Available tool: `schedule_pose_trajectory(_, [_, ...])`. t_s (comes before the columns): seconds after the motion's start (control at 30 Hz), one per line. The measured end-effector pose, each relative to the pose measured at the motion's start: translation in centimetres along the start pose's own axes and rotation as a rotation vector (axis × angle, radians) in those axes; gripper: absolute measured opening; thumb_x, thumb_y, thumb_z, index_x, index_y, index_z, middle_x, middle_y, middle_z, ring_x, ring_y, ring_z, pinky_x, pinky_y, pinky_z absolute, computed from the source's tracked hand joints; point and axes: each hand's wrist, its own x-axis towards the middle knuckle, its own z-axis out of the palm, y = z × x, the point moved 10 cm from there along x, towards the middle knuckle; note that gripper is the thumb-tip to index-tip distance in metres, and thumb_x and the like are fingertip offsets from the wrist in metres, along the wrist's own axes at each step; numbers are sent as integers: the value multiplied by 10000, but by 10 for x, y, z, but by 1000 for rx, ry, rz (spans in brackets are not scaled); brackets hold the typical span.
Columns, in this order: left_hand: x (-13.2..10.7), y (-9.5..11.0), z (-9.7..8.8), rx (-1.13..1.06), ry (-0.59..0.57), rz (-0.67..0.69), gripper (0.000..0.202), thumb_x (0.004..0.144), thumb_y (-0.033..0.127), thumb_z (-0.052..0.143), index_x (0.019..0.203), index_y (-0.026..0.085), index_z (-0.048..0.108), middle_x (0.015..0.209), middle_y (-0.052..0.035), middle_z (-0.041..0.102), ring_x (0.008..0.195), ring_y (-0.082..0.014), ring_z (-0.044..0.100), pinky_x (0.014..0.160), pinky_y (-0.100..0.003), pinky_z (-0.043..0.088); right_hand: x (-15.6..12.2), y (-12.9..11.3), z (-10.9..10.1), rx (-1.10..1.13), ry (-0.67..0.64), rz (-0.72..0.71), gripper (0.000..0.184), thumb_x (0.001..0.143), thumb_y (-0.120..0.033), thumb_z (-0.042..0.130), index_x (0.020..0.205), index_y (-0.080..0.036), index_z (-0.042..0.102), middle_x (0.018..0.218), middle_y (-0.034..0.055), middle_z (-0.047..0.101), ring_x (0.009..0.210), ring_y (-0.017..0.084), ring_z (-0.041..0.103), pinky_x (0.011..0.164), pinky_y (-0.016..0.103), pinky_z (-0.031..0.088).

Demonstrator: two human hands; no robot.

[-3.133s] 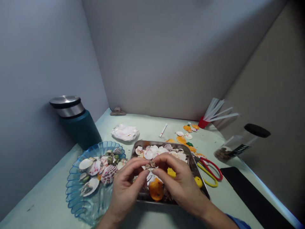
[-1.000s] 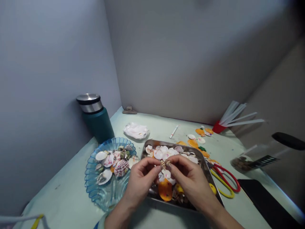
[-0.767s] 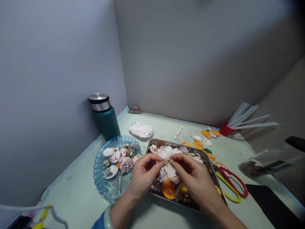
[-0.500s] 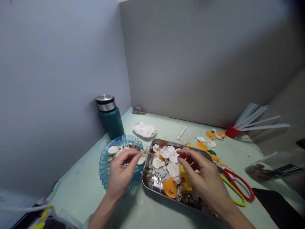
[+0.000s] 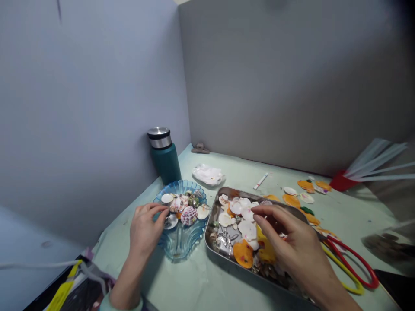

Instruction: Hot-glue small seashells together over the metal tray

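Observation:
My left hand (image 5: 146, 231) is at the left rim of the blue scalloped dish (image 5: 178, 252), thumb and forefinger pinched together. Whatever sits between those fingertips is too small to make out. Shells fill the dish's round part, among them a purple-speckled shell (image 5: 189, 215) and a white shell (image 5: 203, 211). My right hand (image 5: 293, 246) reaches over the metal tray (image 5: 209, 248), its thumb and forefinger closed at the edge of a white shell (image 5: 247, 214). White shells, orange-painted shells (image 5: 243, 254) and small silvery pieces (image 5: 228, 236) lie in the tray.
A teal bottle (image 5: 166, 164) stands behind the dish. A white crumpled packet (image 5: 208, 174), a marker (image 5: 260, 181) and painted shells (image 5: 291, 201) lie farther back. Red-and-yellow scissors (image 5: 353, 263) are right of the tray, near a red cup (image 5: 343, 181) of translucent sticks.
My left hand has moved left, from the dish's right side to its left rim, uncovering the shells there. My right hand keeps its place over the tray. The view has shifted left.

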Motion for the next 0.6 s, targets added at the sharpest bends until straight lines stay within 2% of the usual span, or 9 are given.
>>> schedule_pose_trajectory(0.1, [1,-5,3,27,-22,5,195,811,304,593,768,214,760,893,-75,746,874,-285,610,799,-394,473,1,-2,1,-13,-6,-13,162,903,-336,534,922,-246,668,946,34,703,752,195,645,580,278,494])
schedule_pose_trajectory(0.2, [-1,-7,3,39,-30,10,205,819,297,583,759,209,758,879,-78,749,874,-282,620,800,-391,476,0,-1,1,-27,-7,-18,159,904,-336,536,922,-250,668,986,40,707,834,216,655,606,284,498])
schedule_pose_trajectory(0.4, [-5,-7,-8,34,-3,23,214,852,294,549,806,202,737,876,-75,748,866,-269,632,798,-391,484,-1,3,4,-33,-22,-28,160,911,-348,530,927,-260,662,999,34,707,888,228,651,636,289,483])
schedule_pose_trajectory(0.5, [-8,3,-15,1,23,46,208,869,303,545,838,198,722,889,-74,742,882,-256,632,801,-379,486,0,3,3,-50,-35,-34,145,913,-342,535,917,-268,659,976,16,704,870,211,646,682,293,472])
schedule_pose_trajectory(0.6, [-15,31,-21,-113,71,134,163,872,264,566,854,181,705,870,-78,732,866,-236,627,785,-363,486,1,3,4,-113,-92,-59,154,924,-329,518,911,-259,655,944,13,695,851,201,637,726,308,457])
